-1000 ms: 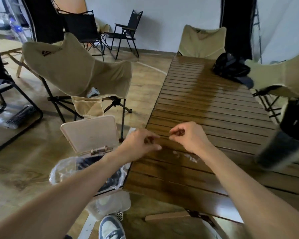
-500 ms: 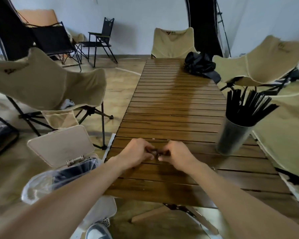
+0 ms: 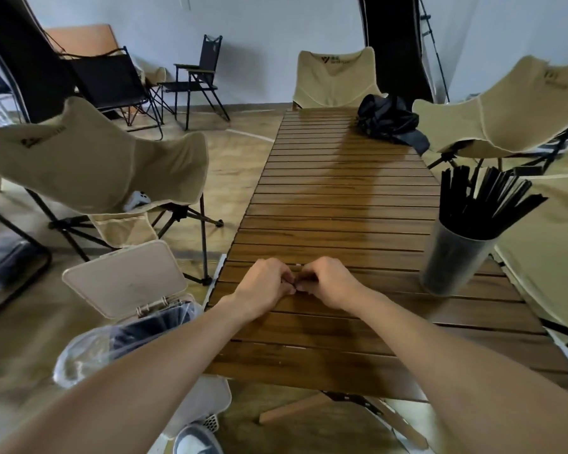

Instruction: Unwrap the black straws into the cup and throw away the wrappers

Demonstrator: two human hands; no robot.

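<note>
Since a second ago both hands have come together low over the near part of the table [image 3: 341, 191]; then they were apart, and the view sat further left so the cup was only a blur at the right edge. Half a second ago they already met, with something dark between them. Now the left hand [image 3: 264, 285] and the right hand [image 3: 328, 281] sit knuckle to knuckle in the lower middle of the frame, fingers curled inward and fingertips touching. Each grip looks pinched tight on something small, but what it is stays hidden behind the fingers; only a pale speck shows just above where they meet, so I cannot tell whether it is a wrapper or a straw.

The cup [image 3: 453, 260] stands on the table at the right of the frame, well apart from the hands, packed with black straws [image 3: 482, 204] that fan out above its rim.

At the lower left, on the floor beside the table, a bin [image 3: 125, 342] lined with a clear bag stands with its beige lid [image 3: 125, 280] flipped up. A black bundle of cloth [image 3: 389, 121] lies at the far end of the table. Beige folding chairs [image 3: 89, 158] stand around, with dark ones at the upper left. A shoe [image 3: 197, 442] pokes in at the bottom edge, cut off.
</note>
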